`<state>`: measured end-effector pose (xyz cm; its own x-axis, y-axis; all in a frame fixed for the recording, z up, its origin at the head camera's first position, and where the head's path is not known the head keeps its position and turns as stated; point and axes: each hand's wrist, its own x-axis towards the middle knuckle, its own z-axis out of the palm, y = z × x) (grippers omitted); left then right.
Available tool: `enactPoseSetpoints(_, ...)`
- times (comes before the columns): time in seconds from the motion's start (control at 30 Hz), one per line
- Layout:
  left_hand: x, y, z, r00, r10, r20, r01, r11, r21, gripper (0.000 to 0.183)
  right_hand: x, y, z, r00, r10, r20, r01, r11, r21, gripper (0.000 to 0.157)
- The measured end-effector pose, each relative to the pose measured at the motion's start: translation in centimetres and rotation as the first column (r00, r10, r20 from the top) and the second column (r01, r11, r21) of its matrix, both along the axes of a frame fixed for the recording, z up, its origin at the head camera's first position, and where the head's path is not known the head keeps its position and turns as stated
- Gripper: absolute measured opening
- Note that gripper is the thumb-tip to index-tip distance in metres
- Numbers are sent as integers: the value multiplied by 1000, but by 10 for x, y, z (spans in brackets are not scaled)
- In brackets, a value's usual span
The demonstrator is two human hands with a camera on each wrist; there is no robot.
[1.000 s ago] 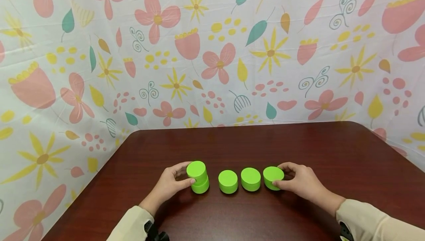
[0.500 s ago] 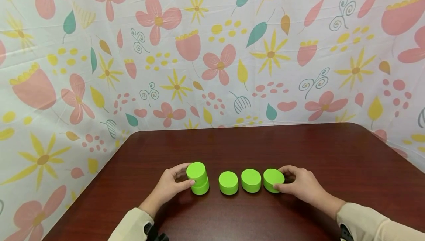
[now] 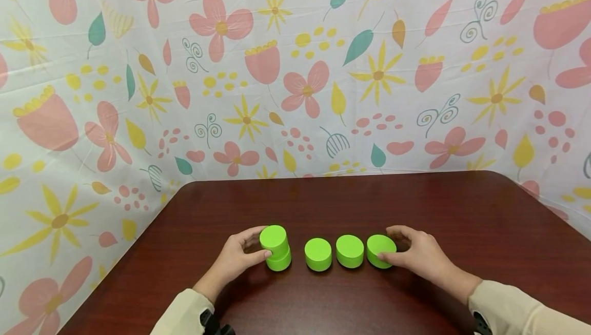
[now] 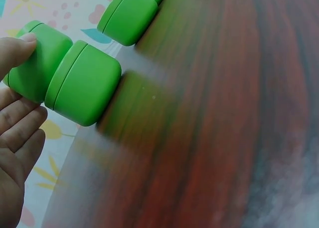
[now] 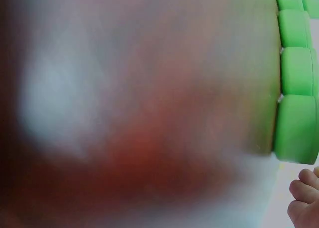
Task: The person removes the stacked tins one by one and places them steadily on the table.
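Note:
In the head view my left hand (image 3: 236,254) holds the upper round green container (image 3: 274,238) between thumb and fingers. It sits slightly off-centre to the left on a matching lower container (image 3: 279,262). A seam near the top, like a lid's, shows on both in the left wrist view. My right hand (image 3: 421,257) grips the rightmost green container (image 3: 379,247), thumb at its near side and a finger at its far side. Between the hands stand two single green containers, one left (image 3: 318,254) and one right (image 3: 350,251). The right wrist view catches only several fingers (image 5: 304,190).
The dark red-brown wooden table (image 3: 323,201) carries everything. Behind it and to the left hangs a white cloth (image 3: 286,32) with printed flowers and leaves. Beige sleeves (image 3: 182,314) cover both forearms, and black devices (image 3: 214,323) sit at the wrists.
The whole head view has shifted very slightly. Both hands and all the containers keep almost the same places, with the right fingers shifting only a little at the rightmost container.

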<state>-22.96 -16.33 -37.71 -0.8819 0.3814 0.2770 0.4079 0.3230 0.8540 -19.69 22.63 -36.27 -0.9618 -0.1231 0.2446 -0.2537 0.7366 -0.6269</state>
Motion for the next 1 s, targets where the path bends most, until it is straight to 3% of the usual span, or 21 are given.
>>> enactPoseSetpoints(0.27,0,-4,2,999,10,45,-9,1000,-24,59,-10,-22,24,994,89,-70,-92,995,-34,62)
enactPoseSetpoints(0.57,-2,-6,-4,986,-77,146,85,995,-51,68,-27,-74,46,963,262,-68,-265,963,-40,62)
enactPoseSetpoints(0.7,-2,-6,-6,979,-103,176,112,993,-40,69,-34,-98,50,943,330,-43,-332,942,-55,61)
enactPoseSetpoints(1.0,-4,-4,-5,980,-110,163,120,991,-56,66,-44,-137,46,907,419,34,-416,906,-77,59)
